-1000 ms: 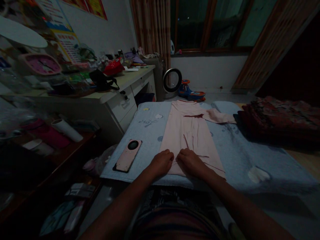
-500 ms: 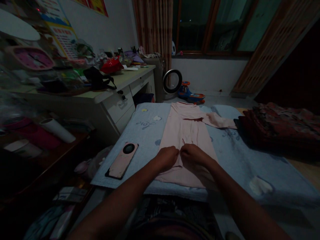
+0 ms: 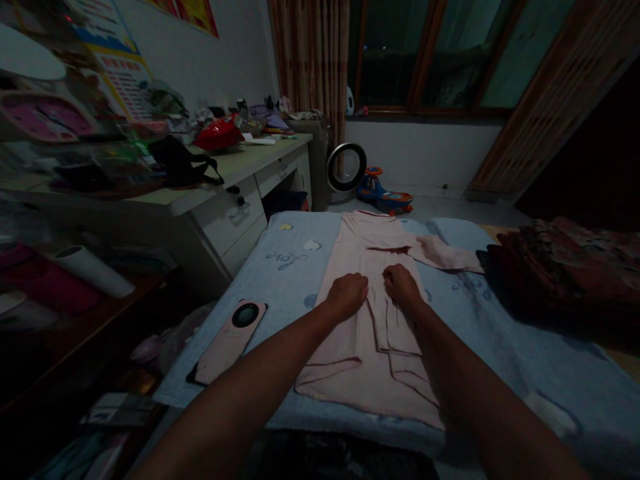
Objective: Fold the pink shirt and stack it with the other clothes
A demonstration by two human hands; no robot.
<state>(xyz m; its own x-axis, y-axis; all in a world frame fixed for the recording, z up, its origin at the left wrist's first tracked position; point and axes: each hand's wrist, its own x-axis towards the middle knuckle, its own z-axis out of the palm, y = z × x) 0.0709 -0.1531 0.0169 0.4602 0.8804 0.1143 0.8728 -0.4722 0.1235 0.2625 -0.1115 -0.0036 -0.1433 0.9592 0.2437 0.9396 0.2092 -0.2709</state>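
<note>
A pale pink long-sleeved shirt [image 3: 340, 347] lies spread on the light blue blanket [image 3: 295, 277], its collar at the far end and one sleeve stretched to the right. My left hand [image 3: 349, 293] is closed in a pinch on the shirt's front, left of the opening. Just to the right, my right hand [image 3: 400, 283] is also closed on the shirt, with a small gap between the hands. Below them the front placket and hem edges show dark trim. A pink phone [image 3: 230, 340] with a round camera disc rests on the blanket to the left.
Dark red folded fabrics [image 3: 565, 273] are stacked on the right. A cluttered desk [image 3: 175, 200] stands at the left. Beyond the blanket are a round-framed fan [image 3: 346, 167] and a blue and orange ride-on toy [image 3: 383, 193].
My hands have moved farther up the shirt and slightly apart. The front edges below them now lie more open. The view has shifted a little.
</note>
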